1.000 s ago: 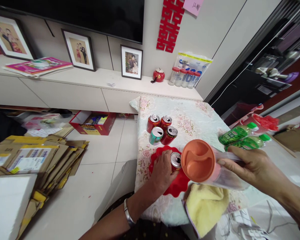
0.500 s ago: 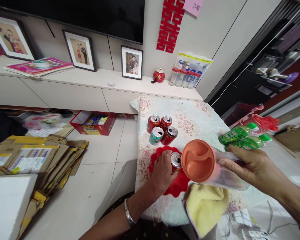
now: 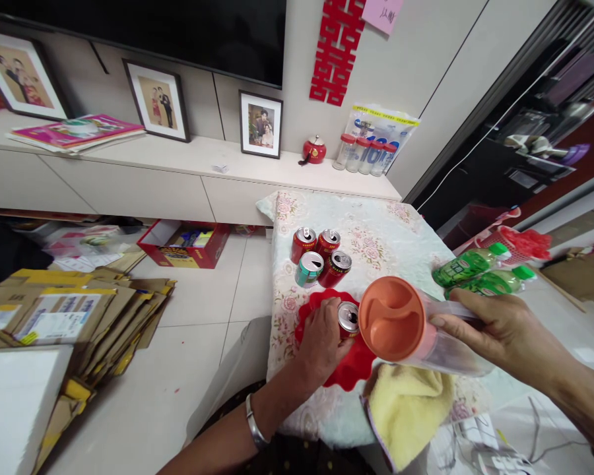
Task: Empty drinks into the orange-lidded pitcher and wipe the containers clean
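Note:
My left hand [image 3: 323,338] is wrapped round a red drink can [image 3: 348,318] with an opened top, standing over a red scalloped tray [image 3: 347,369]. In my right hand [image 3: 499,330] is the handle of a clear plastic pitcher [image 3: 443,343] with an orange lid [image 3: 393,318]. The pitcher is tilted to the left, its lid right beside the can's rim. Whether liquid passes between them I cannot tell. Behind the tray stand a teal can [image 3: 309,269] and several red cans [image 3: 335,269], all opened.
A yellow cloth [image 3: 410,409] hangs over the table's front edge. Green-capped bottles [image 3: 468,264] lie at the right edge by a pink basket [image 3: 517,245]. Flattened cardboard [image 3: 94,316] and a red box [image 3: 185,245] are on the floor at left. Glass jars [image 3: 363,157] line the cabinet behind.

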### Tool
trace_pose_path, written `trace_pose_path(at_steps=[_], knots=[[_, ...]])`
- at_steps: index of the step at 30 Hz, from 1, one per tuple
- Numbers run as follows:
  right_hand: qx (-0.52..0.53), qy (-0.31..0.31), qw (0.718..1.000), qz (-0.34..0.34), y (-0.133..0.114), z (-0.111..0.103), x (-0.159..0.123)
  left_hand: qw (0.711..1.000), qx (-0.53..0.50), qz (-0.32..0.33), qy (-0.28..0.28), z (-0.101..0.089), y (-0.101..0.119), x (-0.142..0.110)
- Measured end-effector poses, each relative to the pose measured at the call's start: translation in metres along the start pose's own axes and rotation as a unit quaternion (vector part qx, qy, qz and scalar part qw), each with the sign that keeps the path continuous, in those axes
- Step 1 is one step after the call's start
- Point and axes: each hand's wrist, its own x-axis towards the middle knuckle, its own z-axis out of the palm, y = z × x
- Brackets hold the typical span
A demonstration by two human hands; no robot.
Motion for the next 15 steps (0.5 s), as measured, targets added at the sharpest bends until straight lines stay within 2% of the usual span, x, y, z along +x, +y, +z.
trace_pose_path(at_steps=[15], knots=[[-0.005,-0.006,1.0,0.001,-0.0003,-0.0005,-0.0001,1.0,-0.004,0.0,0.006,0.0022,-0.0028,0.0]])
